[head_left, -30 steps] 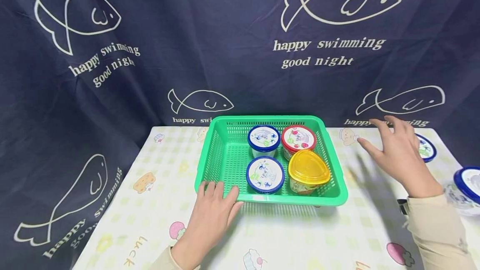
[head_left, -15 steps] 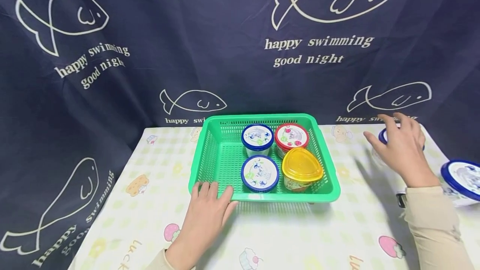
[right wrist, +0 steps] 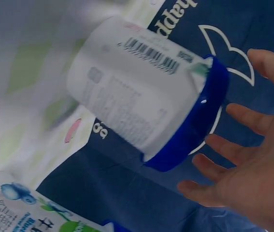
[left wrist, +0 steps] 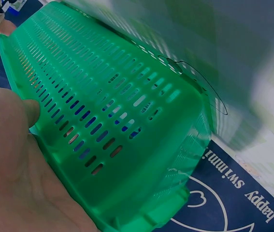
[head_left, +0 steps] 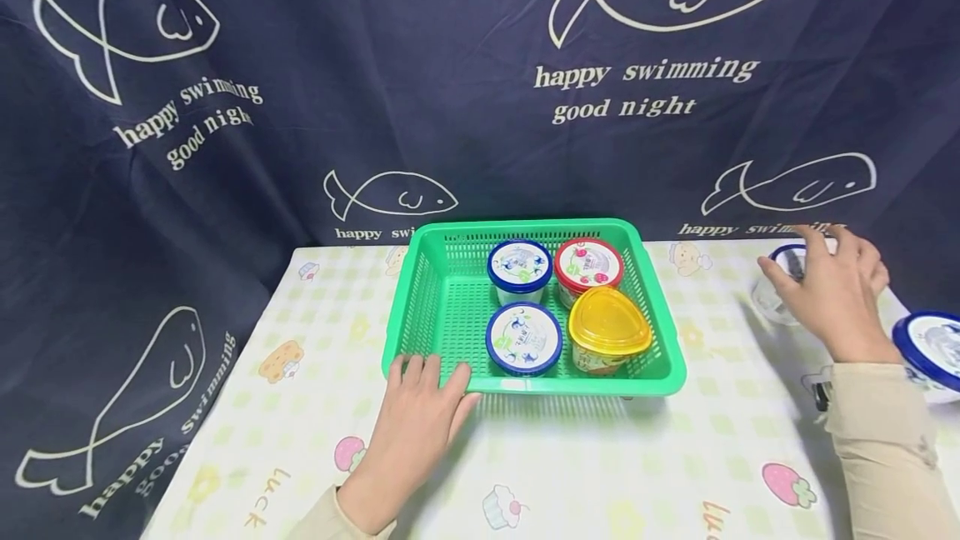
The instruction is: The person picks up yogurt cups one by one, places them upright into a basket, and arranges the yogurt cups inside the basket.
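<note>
A green plastic basket [head_left: 540,387] holds two blue-lidded cups, a red-lidded cup [head_left: 588,265] and a yellow-lidded cup [head_left: 609,325]. My left hand [head_left: 416,432] grips its front rim near the left corner, fingers over the edge and thumb outside; the left wrist view has that palm by the slotted wall. At the table's right, my right hand [head_left: 840,294] reaches over another blue-lidded cup [head_left: 772,298], partly hidden behind it. In the right wrist view, the fingers [right wrist: 233,145] are spread beside this cup's blue lid [right wrist: 194,121], seemingly just short of it.
Another blue-lidded cup [head_left: 930,348] stands at the far right, near my right forearm; its blueberry label [right wrist: 18,193] shows in the right wrist view. A checked cloth [head_left: 570,473] covers the table, and a dark blue fish-print curtain [head_left: 480,90] hangs behind it.
My right hand has moved further right to the blue-lidded cup, which now shows on the hand's left side. My left hand stays on the basket rim. The head view has shifted slightly.
</note>
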A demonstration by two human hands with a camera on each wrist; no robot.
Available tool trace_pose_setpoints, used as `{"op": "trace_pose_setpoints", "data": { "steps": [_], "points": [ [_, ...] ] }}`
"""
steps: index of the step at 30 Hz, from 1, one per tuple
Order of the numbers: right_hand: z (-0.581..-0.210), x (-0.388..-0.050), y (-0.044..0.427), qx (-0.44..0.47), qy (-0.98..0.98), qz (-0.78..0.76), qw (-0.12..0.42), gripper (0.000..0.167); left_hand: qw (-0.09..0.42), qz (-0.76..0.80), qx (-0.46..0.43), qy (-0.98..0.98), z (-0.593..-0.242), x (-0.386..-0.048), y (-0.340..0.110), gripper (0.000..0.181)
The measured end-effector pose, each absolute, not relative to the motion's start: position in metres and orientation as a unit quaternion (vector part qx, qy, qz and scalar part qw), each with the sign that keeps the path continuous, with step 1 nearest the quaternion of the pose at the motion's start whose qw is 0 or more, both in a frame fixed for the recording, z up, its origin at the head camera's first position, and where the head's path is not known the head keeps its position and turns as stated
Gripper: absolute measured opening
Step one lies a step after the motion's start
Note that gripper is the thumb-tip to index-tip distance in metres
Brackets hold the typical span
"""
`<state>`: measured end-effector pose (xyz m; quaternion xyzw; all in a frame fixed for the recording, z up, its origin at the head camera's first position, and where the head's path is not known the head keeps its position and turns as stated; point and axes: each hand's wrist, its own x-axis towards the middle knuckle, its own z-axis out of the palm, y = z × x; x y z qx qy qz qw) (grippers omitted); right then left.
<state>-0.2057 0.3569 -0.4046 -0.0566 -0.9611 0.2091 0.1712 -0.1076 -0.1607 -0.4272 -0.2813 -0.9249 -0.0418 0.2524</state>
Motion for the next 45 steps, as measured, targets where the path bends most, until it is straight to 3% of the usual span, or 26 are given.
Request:
{"op": "trace_pose_setpoints", "data": {
  "steps": [8, 14, 30, 45],
  "points": [
    [-0.411, -0.209, 0.368, -0.083, -0.972, 0.181, 0.129, 0.081, 0.254, -0.032, -0.285, -0.924, -0.426, -0.109, -0.16, 0.029],
    [-0.424, -0.21, 0.374, -0.083, -0.975, 0.186, 0.093, 0.076, 0.236, -0.024, -0.281, -0.93, -0.426, -0.108, -0.16, 0.036],
    [-0.422, -0.212, 0.379, -0.097, -0.976, 0.178, 0.086, 0.077, 0.238, -0.031, -0.281, -0.929, -0.428, -0.108, -0.161, 0.034],
    [-0.408, -0.21, 0.371, -0.034, -0.966, 0.192, 0.173, 0.07, 0.241, -0.02, -0.282, -0.928, -0.428, -0.108, -0.16, 0.032]
  ]
}}
